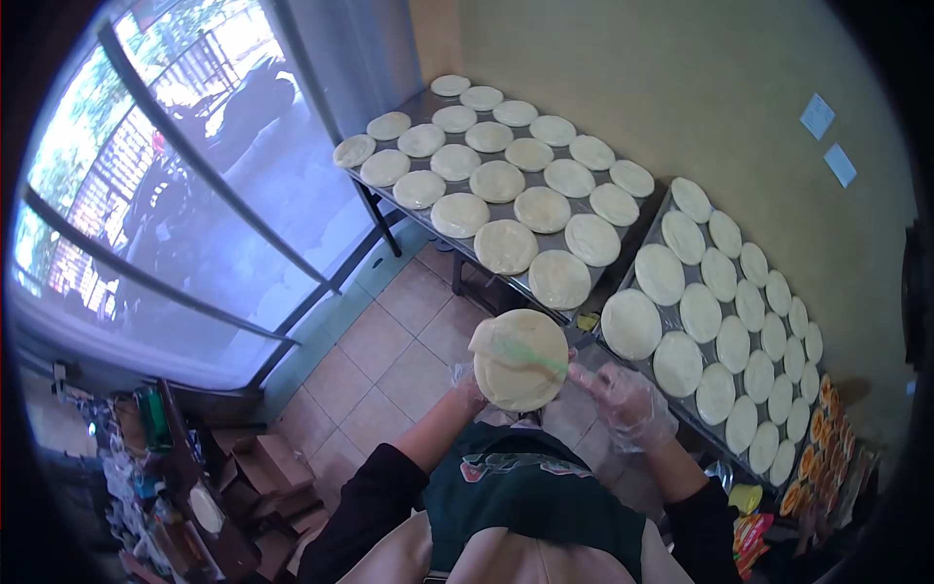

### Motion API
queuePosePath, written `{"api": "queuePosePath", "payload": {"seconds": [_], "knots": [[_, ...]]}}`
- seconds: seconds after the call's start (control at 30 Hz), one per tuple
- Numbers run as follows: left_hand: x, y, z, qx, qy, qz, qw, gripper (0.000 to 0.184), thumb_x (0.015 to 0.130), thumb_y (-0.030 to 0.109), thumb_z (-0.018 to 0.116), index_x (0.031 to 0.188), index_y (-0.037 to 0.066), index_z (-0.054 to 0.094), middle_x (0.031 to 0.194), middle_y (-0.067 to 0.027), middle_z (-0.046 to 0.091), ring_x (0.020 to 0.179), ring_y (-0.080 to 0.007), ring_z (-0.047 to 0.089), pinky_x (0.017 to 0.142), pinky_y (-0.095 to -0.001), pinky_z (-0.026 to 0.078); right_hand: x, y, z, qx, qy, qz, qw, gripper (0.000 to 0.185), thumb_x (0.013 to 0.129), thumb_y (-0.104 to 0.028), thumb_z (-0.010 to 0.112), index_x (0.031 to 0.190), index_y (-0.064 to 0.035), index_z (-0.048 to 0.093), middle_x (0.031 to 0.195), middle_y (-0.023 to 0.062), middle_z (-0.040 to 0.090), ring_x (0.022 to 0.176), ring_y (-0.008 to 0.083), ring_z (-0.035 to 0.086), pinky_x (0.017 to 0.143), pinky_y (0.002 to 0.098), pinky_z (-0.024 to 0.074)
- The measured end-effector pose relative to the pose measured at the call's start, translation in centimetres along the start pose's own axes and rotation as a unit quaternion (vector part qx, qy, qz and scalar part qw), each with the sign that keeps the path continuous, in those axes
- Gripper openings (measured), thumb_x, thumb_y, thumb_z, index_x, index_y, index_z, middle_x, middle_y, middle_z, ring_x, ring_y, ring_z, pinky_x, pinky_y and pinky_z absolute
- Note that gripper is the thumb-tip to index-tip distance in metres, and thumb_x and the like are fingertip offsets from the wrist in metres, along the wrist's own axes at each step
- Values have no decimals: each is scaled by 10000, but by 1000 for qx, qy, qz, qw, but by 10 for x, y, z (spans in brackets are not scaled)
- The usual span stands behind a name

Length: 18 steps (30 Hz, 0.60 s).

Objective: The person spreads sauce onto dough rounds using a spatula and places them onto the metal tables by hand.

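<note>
A round, pale dough disc is held up in front of my body, above the tiled floor. My left hand, in a clear plastic glove, grips its left edge from below, with the fingers mostly behind the disc. In my gloved right hand is a green brush, slightly blurred, its head over the disc's upper surface. Many similar dough discs lie in rows on the metal table ahead and on a second table at the right.
Cardboard boxes and a cluttered shelf stand at the lower left. A glass door is on the left. Orange-topped items and a yellow container sit at the lower right, beside the wall.
</note>
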<state>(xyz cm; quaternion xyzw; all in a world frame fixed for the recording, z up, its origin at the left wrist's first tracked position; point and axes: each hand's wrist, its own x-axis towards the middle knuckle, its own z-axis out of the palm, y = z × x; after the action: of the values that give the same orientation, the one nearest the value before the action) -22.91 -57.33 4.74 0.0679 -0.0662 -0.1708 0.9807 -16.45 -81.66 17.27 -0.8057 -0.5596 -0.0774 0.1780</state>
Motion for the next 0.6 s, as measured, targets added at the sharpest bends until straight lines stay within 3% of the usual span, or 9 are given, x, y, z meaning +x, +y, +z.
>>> {"api": "queuePosePath", "payload": {"seconds": [0.07, 0.13, 0.27, 0.33, 0.47, 0.53, 0.6], "knots": [[0, 3, -7, 75, 59, 26, 995, 554, 1039, 325, 451, 1513, 56, 346, 1540, -199, 393, 1414, -334, 412, 1153, -468, 386, 14, 23, 3, -12, -17, 10, 1000, 602, 795, -16, 642, 1356, -224, 577, 807, 69, 509, 634, 265, 580, 537, 397, 489], [3, 5, 23, -122, -30, -22, 992, 570, 1041, 330, 444, 1523, 47, 331, 1538, -188, 401, 1392, -326, 441, 1142, -459, 404, 28, 44, 5, -51, -29, 44, 997, 625, 793, -26, 639, 1375, -243, 565, 829, 65, 515, 660, 261, 594, 545, 410, 496], [9, 9, 21, -45, -92, -15, 995, 586, 1052, 360, 407, 1541, 53, 306, 1539, -197, 398, 1382, -322, 452, 1154, -450, 386, 42, 52, -9, -29, -28, 40, 998, 623, 795, -32, 635, 1375, -247, 565, 815, 58, 511, 656, 254, 595, 529, 414, 491], [7, 8, 0, 3, -2, 32, 999, 610, 1057, 400, 371, 1555, 60, 276, 1551, -222, 367, 1400, -335, 426, 1161, -463, 368, 48, 41, -14, 38, -31, -66, 997, 535, 839, -35, 642, 1320, -268, 610, 752, 60, 514, 563, 255, 561, 476, 399, 457], [11, 5, 3, 85, 86, 64, 991, 612, 1060, 394, 363, 1563, 64, 250, 1566, -234, 333, 1414, -367, 395, 1164, -483, 361, 63, 65, 4, -9, -50, -96, 994, 578, 794, -46, 643, 1332, -253, 608, 786, 46, 506, 596, 233, 575, 494, 387, 474], [13, 4, 23, -82, -32, 45, 995, 622, 1058, 400, 361, 1570, 73, 230, 1583, -223, 306, 1421, -364, 385, 1163, -496, 361, 71, 80, 9, -13, 12, -27, 999, 565, 804, -52, 646, 1329, -258, 615, 766, 40, 503, 589, 224, 566, 485, 371, 466], [15, 8, 37, -106, -32, 51, 993, 633, 1053, 413, 366, 1574, 83, 224, 1585, -220, 303, 1427, -367, 378, 1164, -492, 360, 60, 86, 12, -24, 18, -37, 999, 552, 813, -58, 647, 1326, -260, 620, 757, 37, 503, 587, 216, 562, 481, 362, 469]]}}
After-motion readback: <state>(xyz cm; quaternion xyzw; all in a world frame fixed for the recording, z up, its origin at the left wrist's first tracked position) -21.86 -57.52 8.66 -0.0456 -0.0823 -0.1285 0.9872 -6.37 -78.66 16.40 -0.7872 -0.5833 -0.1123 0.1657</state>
